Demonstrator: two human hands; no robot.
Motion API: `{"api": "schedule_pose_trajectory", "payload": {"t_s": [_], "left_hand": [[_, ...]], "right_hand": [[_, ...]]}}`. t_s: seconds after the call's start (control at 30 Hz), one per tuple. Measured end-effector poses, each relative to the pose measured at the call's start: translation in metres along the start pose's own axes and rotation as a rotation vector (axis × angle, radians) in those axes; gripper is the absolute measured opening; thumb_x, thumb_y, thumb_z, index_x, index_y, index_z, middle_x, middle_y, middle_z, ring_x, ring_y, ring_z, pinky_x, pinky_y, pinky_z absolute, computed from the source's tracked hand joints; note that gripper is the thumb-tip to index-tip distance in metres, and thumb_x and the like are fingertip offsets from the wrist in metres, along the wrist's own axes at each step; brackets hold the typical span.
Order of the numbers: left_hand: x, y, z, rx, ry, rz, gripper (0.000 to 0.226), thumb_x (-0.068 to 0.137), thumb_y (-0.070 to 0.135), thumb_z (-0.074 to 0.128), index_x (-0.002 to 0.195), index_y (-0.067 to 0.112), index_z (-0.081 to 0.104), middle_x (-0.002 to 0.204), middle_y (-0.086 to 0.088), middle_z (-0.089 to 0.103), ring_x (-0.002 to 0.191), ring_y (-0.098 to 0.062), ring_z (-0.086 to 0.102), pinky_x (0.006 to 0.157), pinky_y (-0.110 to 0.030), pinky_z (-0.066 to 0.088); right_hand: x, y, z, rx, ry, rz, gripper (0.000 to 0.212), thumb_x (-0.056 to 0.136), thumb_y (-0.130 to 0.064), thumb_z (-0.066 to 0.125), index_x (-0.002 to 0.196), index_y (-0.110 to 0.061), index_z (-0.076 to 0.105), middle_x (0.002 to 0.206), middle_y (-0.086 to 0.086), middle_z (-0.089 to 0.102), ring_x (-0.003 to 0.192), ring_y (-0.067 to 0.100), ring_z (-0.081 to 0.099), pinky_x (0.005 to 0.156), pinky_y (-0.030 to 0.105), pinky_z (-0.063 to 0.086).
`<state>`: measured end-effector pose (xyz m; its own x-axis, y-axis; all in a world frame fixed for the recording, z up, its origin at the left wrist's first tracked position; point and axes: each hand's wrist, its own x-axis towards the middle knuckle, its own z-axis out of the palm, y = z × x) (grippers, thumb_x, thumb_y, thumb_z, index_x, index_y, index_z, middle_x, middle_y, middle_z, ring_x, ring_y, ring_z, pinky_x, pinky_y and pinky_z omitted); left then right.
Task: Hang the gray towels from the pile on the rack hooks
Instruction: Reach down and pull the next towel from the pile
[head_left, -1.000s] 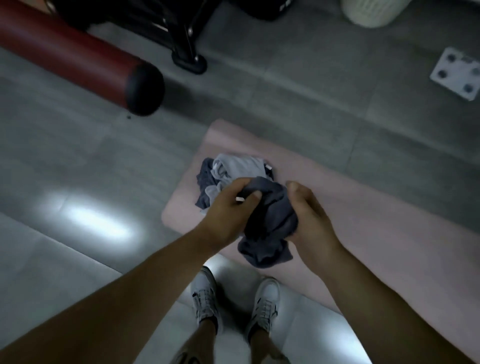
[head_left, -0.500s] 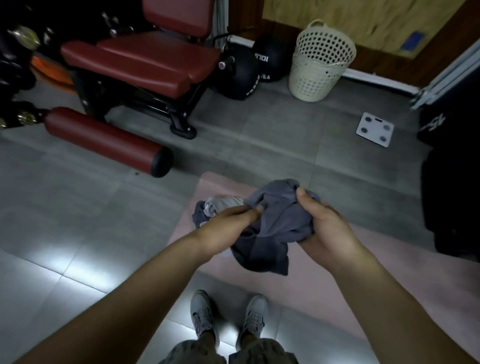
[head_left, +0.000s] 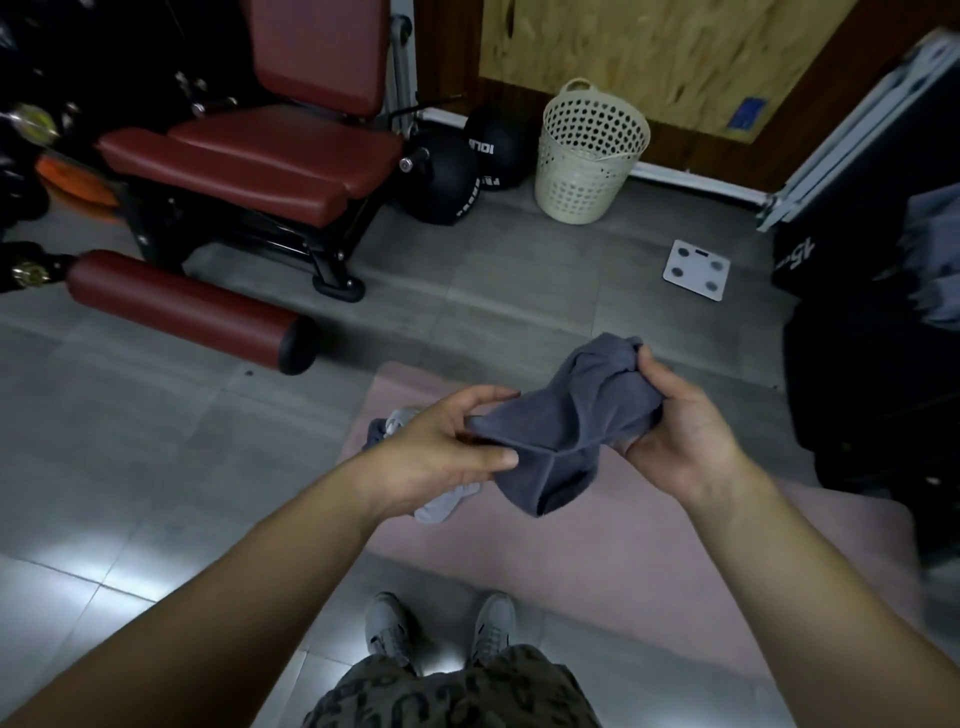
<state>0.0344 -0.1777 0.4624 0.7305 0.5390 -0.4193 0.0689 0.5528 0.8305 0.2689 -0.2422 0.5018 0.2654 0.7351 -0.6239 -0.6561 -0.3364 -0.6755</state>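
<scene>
A dark gray towel (head_left: 566, 415) is stretched between my two hands above the floor. My left hand (head_left: 447, 447) pinches its left edge between thumb and fingers. My right hand (head_left: 670, 421) grips the bunched right end, thumb on top. Below and behind my left hand lies the towel pile (head_left: 441, 501) on a pink mat (head_left: 597, 545); only light gray bits of it show, the rest hidden by my hand. At the right frame edge, gray cloth (head_left: 935, 260) hangs against a dark stand; no hooks are plainly visible.
A red padded gym bench (head_left: 249, 156) and its roller (head_left: 187, 309) stand at left. Black medicine balls (head_left: 457, 171) and a cream laundry basket (head_left: 589, 150) sit by the wall. A white scale (head_left: 696, 269) lies on the gray tiles. My feet (head_left: 441, 629) stand at the mat's edge.
The view has tilted up from the floor to the room. Both hands lifted the dark towel off the pile and pulled it apart, the right hand moving right and up.
</scene>
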Motion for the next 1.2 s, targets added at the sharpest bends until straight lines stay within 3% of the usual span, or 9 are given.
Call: {"api": "schedule_pose_trajectory", "payload": {"t_s": [0.17, 0.23, 0.37, 0.47, 0.57, 0.7, 0.8, 0.97, 1.2], "left_hand": [[0.006, 0.022, 0.015, 0.154, 0.156, 0.192, 0.02, 0.091, 0.003, 0.068, 0.107, 0.015, 0.071, 0.102, -0.011, 0.072, 0.097, -0.025, 0.066, 0.087, -0.043, 0.051], [0.009, 0.037, 0.023, 0.187, 0.16, 0.223, 0.023, 0.093, 0.003, 0.065, 0.111, 0.015, 0.07, 0.103, -0.009, 0.073, 0.098, -0.02, 0.067, 0.09, -0.035, 0.052], [0.018, 0.059, 0.033, 0.371, 0.133, 0.275, 0.015, 0.094, 0.005, 0.065, 0.101, 0.015, 0.074, 0.096, 0.0, 0.075, 0.094, -0.008, 0.069, 0.086, -0.022, 0.053], [0.024, 0.069, 0.039, 0.482, 0.094, 0.287, 0.012, 0.094, 0.007, 0.066, 0.09, 0.013, 0.075, 0.087, 0.003, 0.075, 0.087, -0.005, 0.068, 0.082, -0.02, 0.052], [0.028, 0.076, 0.045, 0.57, 0.046, 0.294, 0.015, 0.093, 0.008, 0.067, 0.086, 0.02, 0.074, 0.082, 0.011, 0.074, 0.083, -0.001, 0.067, 0.08, -0.016, 0.05], [0.027, 0.076, 0.045, 0.574, 0.039, 0.312, 0.019, 0.092, 0.0, 0.065, 0.089, 0.018, 0.068, 0.079, 0.013, 0.07, 0.079, 0.003, 0.064, 0.078, -0.012, 0.048], [0.025, 0.076, 0.041, 0.606, 0.068, 0.337, 0.017, 0.093, 0.002, 0.065, 0.096, 0.019, 0.068, 0.092, 0.005, 0.07, 0.087, 0.002, 0.063, 0.083, -0.014, 0.048], [0.019, 0.079, 0.032, 0.655, 0.165, 0.363, 0.009, 0.093, 0.009, 0.067, 0.097, 0.013, 0.075, 0.093, 0.007, 0.075, 0.091, 0.002, 0.067, 0.087, -0.012, 0.047], [0.014, 0.085, 0.014, 0.503, 0.505, 0.557, 0.023, 0.093, 0.008, 0.067, 0.08, 0.027, 0.069, 0.083, 0.012, 0.068, 0.08, 0.002, 0.061, 0.083, -0.016, 0.045]], "right_hand": [[0.004, 0.004, -0.006, -0.126, 0.063, 0.011, 0.027, 0.099, -0.024, 0.058, 0.12, -0.009, 0.067, 0.102, 0.011, 0.076, 0.087, 0.022, 0.074, 0.068, 0.032, 0.06], [0.005, 0.008, -0.011, -0.224, 0.102, 0.023, 0.019, 0.099, -0.013, 0.058, 0.115, -0.011, 0.067, 0.093, 0.009, 0.075, 0.077, 0.021, 0.073, 0.06, 0.031, 0.059], [0.003, 0.017, -0.014, -0.354, 0.177, 0.096, 0.019, 0.096, -0.005, 0.05, 0.098, -0.015, 0.066, 0.088, 0.005, 0.068, 0.078, 0.019, 0.064, 0.067, 0.035, 0.055], [0.001, 0.024, -0.014, -0.478, 0.233, -0.105, 0.01, 0.095, -0.014, 0.06, 0.098, -0.02, 0.066, 0.101, 0.0, 0.067, 0.094, 0.015, 0.064, 0.084, 0.035, 0.052], [0.001, 0.025, -0.017, -0.426, -0.024, -0.344, 0.023, 0.096, -0.018, 0.055, 0.113, -0.018, 0.071, 0.128, -0.004, 0.066, 0.12, 0.009, 0.06, 0.101, 0.029, 0.045], [0.002, 0.024, -0.01, -0.539, -0.332, -0.389, 0.02, 0.092, -0.013, 0.058, 0.103, -0.002, 0.07, 0.1, 0.008, 0.074, 0.097, 0.017, 0.067, 0.09, 0.027, 0.052], [0.004, 0.019, -0.006, -0.707, -0.371, -0.402, 0.009, 0.094, -0.014, 0.064, 0.094, -0.006, 0.069, 0.079, -0.005, 0.07, 0.075, 0.008, 0.062, 0.072, 0.023, 0.049], [0.001, 0.014, -0.002, -0.92, -0.404, -0.383, 0.029, 0.097, -0.031, 0.063, 0.072, -0.017, 0.06, 0.064, -0.007, 0.049, 0.062, 0.01, 0.043, 0.058, 0.022, 0.035], [0.002, 0.016, -0.02, -1.159, -0.392, -0.148, 0.056, 0.084, -0.061, 0.07, 0.072, -0.006, 0.069, 0.068, -0.002, 0.056, 0.067, 0.01, 0.051, 0.065, 0.03, 0.039]]}}
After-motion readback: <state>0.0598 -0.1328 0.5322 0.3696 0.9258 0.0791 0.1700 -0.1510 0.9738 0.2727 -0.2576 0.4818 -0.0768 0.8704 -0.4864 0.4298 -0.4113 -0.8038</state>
